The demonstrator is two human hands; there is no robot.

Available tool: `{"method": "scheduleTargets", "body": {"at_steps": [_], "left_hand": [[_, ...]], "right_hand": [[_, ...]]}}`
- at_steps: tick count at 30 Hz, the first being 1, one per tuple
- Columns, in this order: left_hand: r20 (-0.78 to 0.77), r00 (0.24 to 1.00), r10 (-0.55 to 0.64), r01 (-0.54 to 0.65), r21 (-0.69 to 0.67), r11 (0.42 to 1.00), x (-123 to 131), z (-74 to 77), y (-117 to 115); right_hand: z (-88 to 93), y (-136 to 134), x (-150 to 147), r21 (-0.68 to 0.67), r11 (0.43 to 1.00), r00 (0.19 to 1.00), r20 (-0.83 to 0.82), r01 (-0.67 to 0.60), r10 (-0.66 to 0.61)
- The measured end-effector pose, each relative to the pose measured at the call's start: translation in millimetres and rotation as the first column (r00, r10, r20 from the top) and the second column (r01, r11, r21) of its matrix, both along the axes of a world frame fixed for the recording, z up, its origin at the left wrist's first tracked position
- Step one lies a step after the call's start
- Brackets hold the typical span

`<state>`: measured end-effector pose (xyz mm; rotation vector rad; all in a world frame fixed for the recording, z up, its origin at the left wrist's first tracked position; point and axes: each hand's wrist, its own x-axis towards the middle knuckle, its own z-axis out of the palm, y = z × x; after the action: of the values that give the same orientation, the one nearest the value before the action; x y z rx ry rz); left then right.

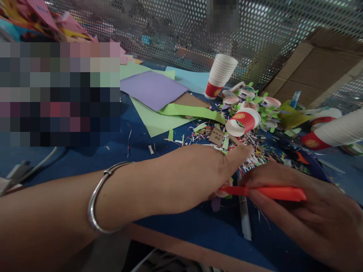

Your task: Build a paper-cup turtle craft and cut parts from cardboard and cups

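My right hand [300, 215] is closed around a red marker [279, 193], whose tip touches a small white paper piece with red marks [225, 189]. My left hand [193, 177] holds that piece, its index finger stretched out and its other fingers mostly hidden; the piece looks like a cut cup bottom. Green and purple paper bits show around it. A slim whitish tool [244, 219] lies on the blue tabletop between my hands. Just beyond is a cut red-and-white paper cup ring [244, 121], on its side, near a small brown cardboard square [216, 136].
Paper scraps [262, 153] litter the table around several cup-bottom discs with green tabs [270, 102]. One cup stack [219, 77] stands upright; another [334, 130] lies at right. Purple paper [153, 88] is at back left, cardboard [309, 71] against the perforated metal panel [170, 34].
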<state>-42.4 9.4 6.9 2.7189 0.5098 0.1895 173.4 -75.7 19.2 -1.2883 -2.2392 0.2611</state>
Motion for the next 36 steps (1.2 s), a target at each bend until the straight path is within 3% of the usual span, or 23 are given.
{"method": "scheduleTargets", "body": {"at_steps": [4,9,16,23,29,36], "left_hand": [[0.008,1.000,-0.005,0.006,-0.013,1.000,0,2.2,0],[-0.002,1.000,0.009,-0.009,-0.009,1.000,0,1.7,0],[-0.008,1.000,0.004,-0.004,0.017,1.000,0,0.2,0],[0.006,1.000,0.004,-0.004,0.008,1.000,-1,1.1,-1],[0.057,0.998,0.023,-0.020,-0.050,0.999,0,-2.1,0],[0.057,0.998,0.039,-0.033,-0.109,0.993,2,0.9,0]], "right_hand": [[2.1,0,7,0.036,0.999,0.996,0.088,0.023,-0.027],[4.1,0,11,0.009,0.999,0.992,0.123,-0.033,0.032],[-3.5,-3,3,-0.044,0.999,0.997,-0.073,0.007,-0.010],[-2.7,7,-5,-0.113,0.994,0.991,-0.131,0.000,-0.015],[-9.2,11,-6,-0.076,0.997,0.990,-0.138,-0.002,-0.009],[-21.8,13,0,0.057,0.998,0.997,-0.075,-0.018,0.022]]}}
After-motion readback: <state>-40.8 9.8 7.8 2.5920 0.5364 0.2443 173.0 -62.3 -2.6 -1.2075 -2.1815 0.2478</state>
